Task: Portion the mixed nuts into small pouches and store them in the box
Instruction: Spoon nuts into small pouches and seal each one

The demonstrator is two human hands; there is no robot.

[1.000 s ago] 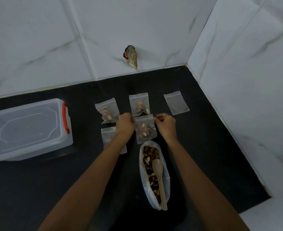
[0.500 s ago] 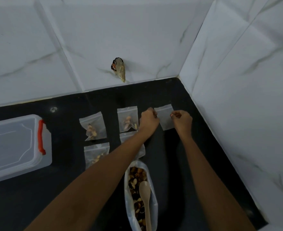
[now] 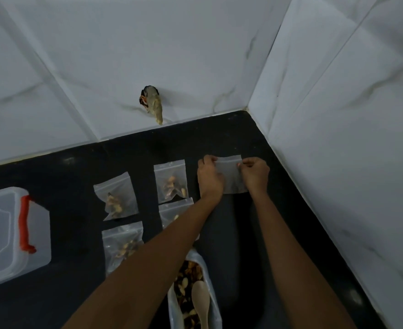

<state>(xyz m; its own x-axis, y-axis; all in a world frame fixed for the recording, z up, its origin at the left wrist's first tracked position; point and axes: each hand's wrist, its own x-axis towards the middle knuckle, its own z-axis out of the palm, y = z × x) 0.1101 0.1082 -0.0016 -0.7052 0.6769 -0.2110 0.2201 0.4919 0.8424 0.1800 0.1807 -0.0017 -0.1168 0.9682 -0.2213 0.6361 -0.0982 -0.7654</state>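
Leftmost, a clear lidded box (image 3: 13, 236) lies on the bench (image 3: 231, 233), partly out of view; four pouches (image 3: 116, 198) beside it hold nuts; an open bag (image 3: 210, 288) of mixed nuts carries a wooden spoon (image 3: 201, 298); left hand (image 3: 210, 178) and right hand (image 3: 253, 175) pinch the top of an empty pouch (image 3: 230, 176); bare bench runs right to the wall (image 3: 338, 162).

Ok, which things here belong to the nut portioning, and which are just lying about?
Part of the job:
empty pouch, pinched at its top by left hand and right hand
filled pouches, four
bag of mixed nuts
wooden spoon, lying in it
box, red latch

Lying about:
wad stuck on the tiled wall
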